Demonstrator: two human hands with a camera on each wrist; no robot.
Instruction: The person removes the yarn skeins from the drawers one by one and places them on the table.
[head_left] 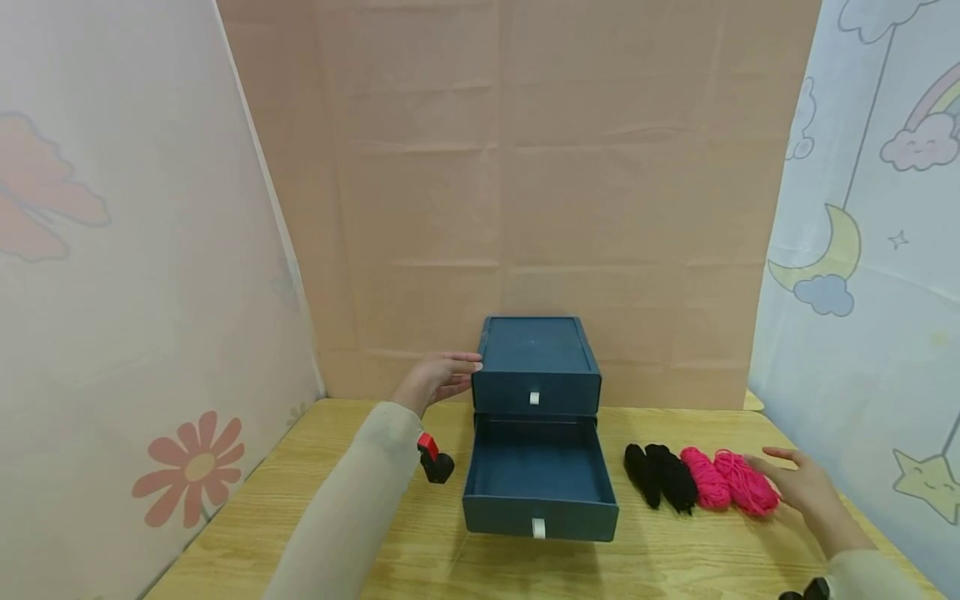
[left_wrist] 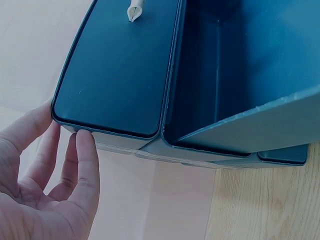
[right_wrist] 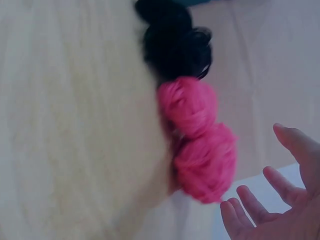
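On a wood-grain table [head_left: 337, 517] stands a blue drawer unit [head_left: 534, 346], its lower drawer [head_left: 506, 514] pulled out nearward. The left hand [head_left: 437, 379], fingers extended, touches the unit's left side; the right hand [head_left: 806, 487], fingers spread and released, hovers just right of two pink yarn bundles [head_left: 742, 483], with black bundles [head_left: 671, 477] farther left.

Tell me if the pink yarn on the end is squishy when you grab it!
The end pink yarn bundle would probably squash softly, since it looks like loosely wound strands. It's likely light for its size, being yarn. It might not roll far, because it looks lumpy and longish, not smooth and round.
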